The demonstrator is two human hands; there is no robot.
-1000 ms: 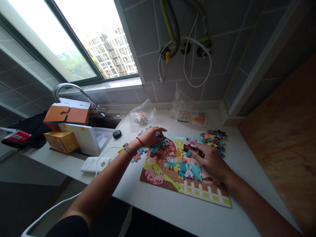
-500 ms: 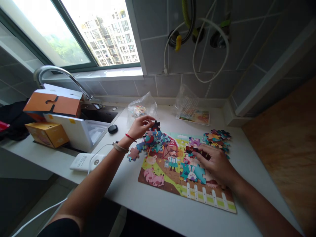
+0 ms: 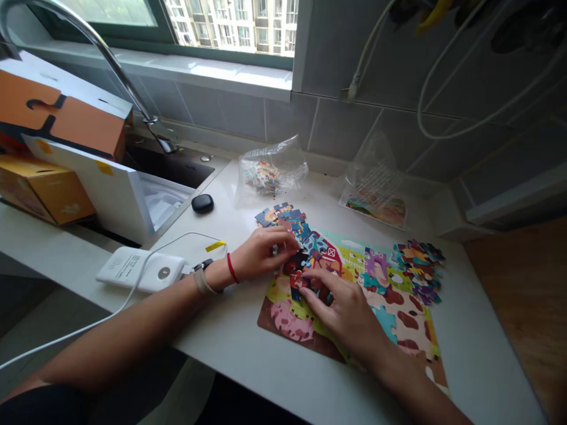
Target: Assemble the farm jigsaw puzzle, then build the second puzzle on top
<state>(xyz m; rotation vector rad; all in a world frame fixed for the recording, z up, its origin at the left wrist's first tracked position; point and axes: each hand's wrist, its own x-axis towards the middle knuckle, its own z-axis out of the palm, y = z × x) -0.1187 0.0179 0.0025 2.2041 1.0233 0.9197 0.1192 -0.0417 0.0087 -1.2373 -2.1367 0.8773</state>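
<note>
A farm-scene puzzle board (image 3: 290, 321) lies on the white counter. Over its left part, my left hand (image 3: 270, 251) pinches a dark puzzle piece (image 3: 302, 258) between thumb and fingers. Close beside it, my right hand (image 3: 341, 298) holds a red and dark puzzle piece (image 3: 296, 282) by its edge. The two pieces are very near each other; whether they touch is hard to tell. A pile of loose pieces (image 3: 283, 215) lies at the board's upper left corner, and another pile (image 3: 420, 265) is at its right edge.
Behind the board are a clear bag of pieces (image 3: 266, 177) and a bag with a picture card (image 3: 376, 206). On the left are a black case (image 3: 202, 204), a white power bank with a cable (image 3: 142, 268), boxes (image 3: 66, 118) and a sink with a tap (image 3: 119, 71).
The view has shifted. My right hand has moved left across the board with its piece, and my left hand has come down toward it, so both hands are now close together.
</note>
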